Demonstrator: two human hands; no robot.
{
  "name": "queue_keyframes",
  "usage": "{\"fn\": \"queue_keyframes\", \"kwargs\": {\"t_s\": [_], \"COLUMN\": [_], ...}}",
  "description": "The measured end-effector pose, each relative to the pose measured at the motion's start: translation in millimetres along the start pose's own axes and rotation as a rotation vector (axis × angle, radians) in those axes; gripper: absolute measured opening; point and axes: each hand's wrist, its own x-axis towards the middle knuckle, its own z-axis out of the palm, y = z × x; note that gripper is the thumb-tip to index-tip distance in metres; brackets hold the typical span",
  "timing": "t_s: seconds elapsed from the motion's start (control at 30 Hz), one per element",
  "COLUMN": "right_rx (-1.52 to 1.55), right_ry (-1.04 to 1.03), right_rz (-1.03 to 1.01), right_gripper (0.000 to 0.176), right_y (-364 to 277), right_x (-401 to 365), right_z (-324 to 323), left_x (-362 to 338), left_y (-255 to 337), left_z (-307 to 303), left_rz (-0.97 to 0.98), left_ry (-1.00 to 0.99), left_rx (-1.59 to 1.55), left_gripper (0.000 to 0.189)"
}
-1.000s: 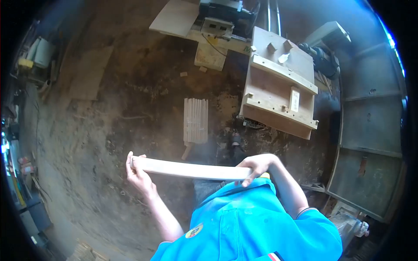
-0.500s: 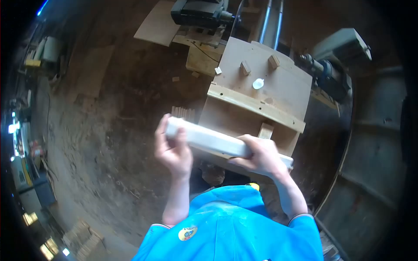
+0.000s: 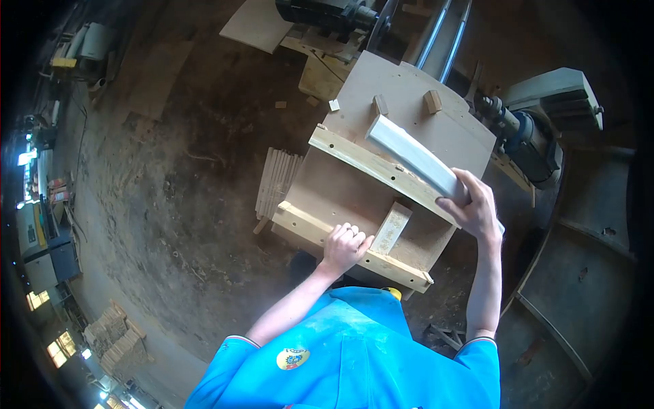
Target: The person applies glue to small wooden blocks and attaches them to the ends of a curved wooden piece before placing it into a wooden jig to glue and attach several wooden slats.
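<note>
My right hand (image 3: 472, 204) is closed on the right end of a pale wooden piece (image 3: 415, 153), which lies slanted over the board (image 3: 470, 129) along the far wooden rail (image 3: 368, 162). Its left end is beside a small wooden block (image 3: 380, 105). Closed round the near wooden rail (image 3: 306, 225) is my left hand (image 3: 346, 247), just left of a short crosspiece (image 3: 393, 228).
Another small block (image 3: 432, 101) stands on the board. Motors with dark housings sit at its far left (image 3: 320, 15) and right (image 3: 535, 146); a disc blade (image 3: 385, 26) and metal rods (image 3: 436, 37) are beyond. Slats (image 3: 278, 180) are stacked at the left.
The pale piece has moved forward and right onto the board in my right hand. My left hand has left it and taken hold of the near rail. The small white object is no longer visible.
</note>
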Motion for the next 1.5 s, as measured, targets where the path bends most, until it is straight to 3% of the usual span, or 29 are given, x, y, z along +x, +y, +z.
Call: {"fn": "queue_keyframes", "kwargs": {"t_s": [0.33,0.53,0.73,1.07,1.5], "right_rx": [-0.377,-0.286,-0.317,-0.331,-0.319], "right_ry": [0.003,-0.067,-0.153,-0.364,-0.339], "right_rz": [-0.244,-0.279,-0.345,-0.244,-0.31], "right_gripper": [0.054,0.051,0.051,0.049,0.051], "right_y": [39.3,87.9,113.8,147.7,143.8], "right_x": [105.7,196.3,240.1,254.1,248.6], "right_z": [-26.8,-9.5,30.9,72.2,86.1], "left_x": [1.8,10.7,0.7,-7.0,-3.8], "left_y": [0.5,0.2,-2.6,-4.8,-3.7], "left_z": [1.3,-0.2,6.3,12.7,13.3], "left_rz": [-0.026,-0.084,-0.14,-0.176,-0.21], "left_ry": [0.018,-0.019,-0.067,-0.13,-0.104], "left_rx": [0.038,0.009,0.017,-0.005,0.013], "left_gripper": [0.032,0.035,0.036,0.03,0.034]}}
